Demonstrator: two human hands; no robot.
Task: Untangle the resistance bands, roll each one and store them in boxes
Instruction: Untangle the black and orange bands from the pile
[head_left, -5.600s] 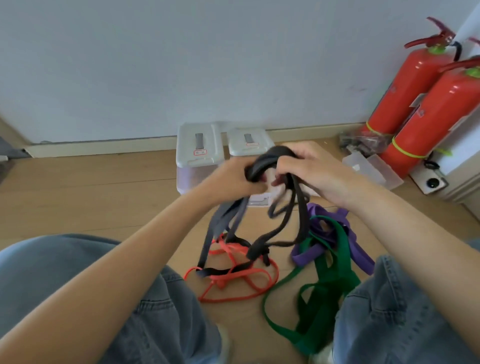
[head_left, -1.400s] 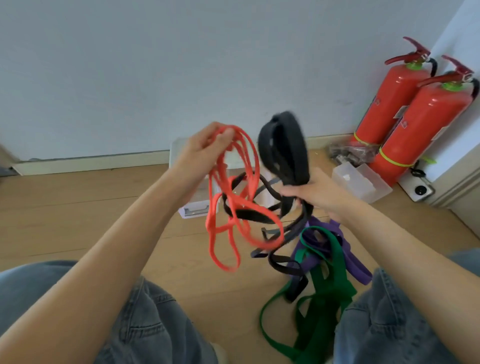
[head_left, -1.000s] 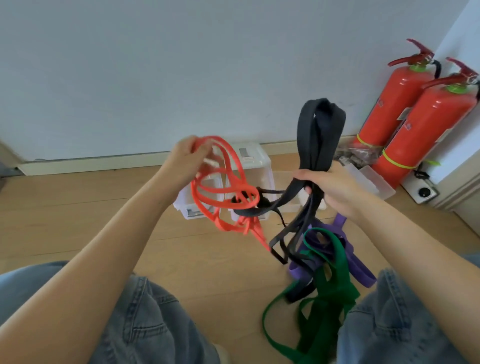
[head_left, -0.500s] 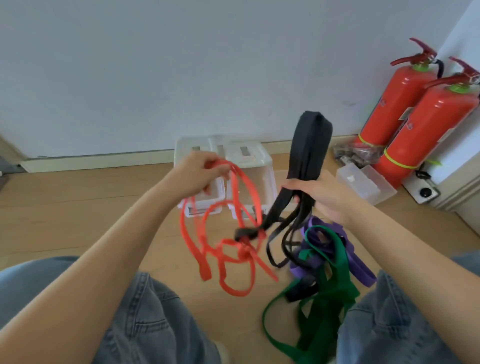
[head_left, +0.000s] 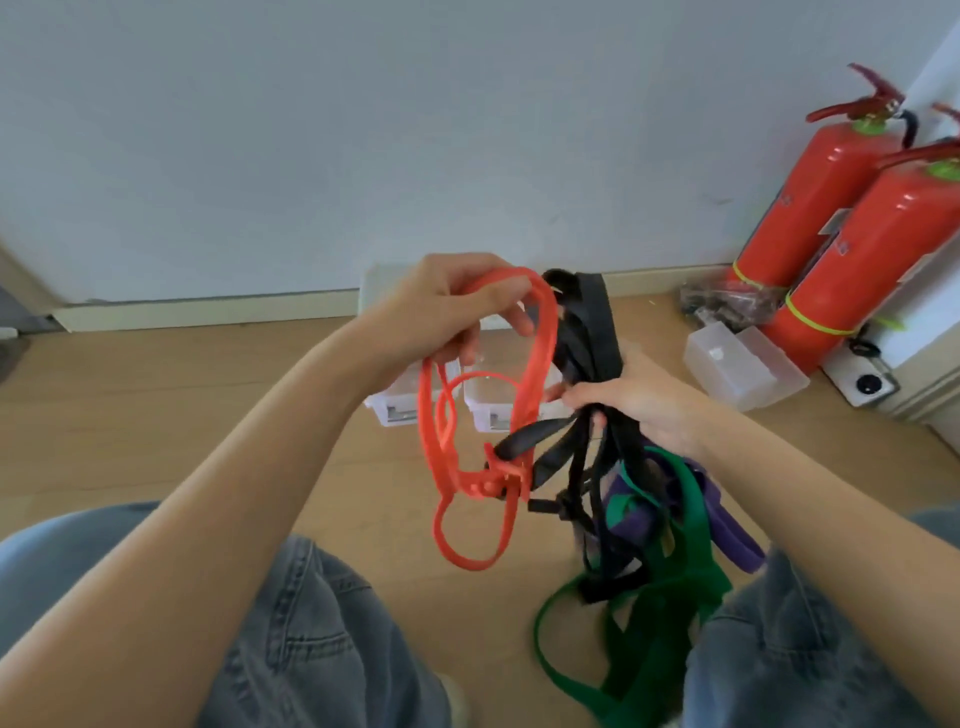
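Since the frame half a second back, my right hand (head_left: 641, 400) has lowered the black band (head_left: 589, 332), whose folded top now rises only a little above my knuckles, and my left hand (head_left: 441, 306) has drawn the orange band (head_left: 540, 358) closer to it. Step in hand, as I judge it: untangling; nothing is rolled or boxed yet. My left hand's fingers curl round the orange band's upper loops; my right hand grips the black band's bundled strands. The two bands meet at a knot (head_left: 506, 467) hanging below and between both hands, taken here as landmark. Next I would need to work the black strand out of the orange loops there. Right of and below the knot, the green band (head_left: 691, 577) and purple band (head_left: 727, 530) lie on the floor; beyond it stand the clear boxes (head_left: 493, 395).
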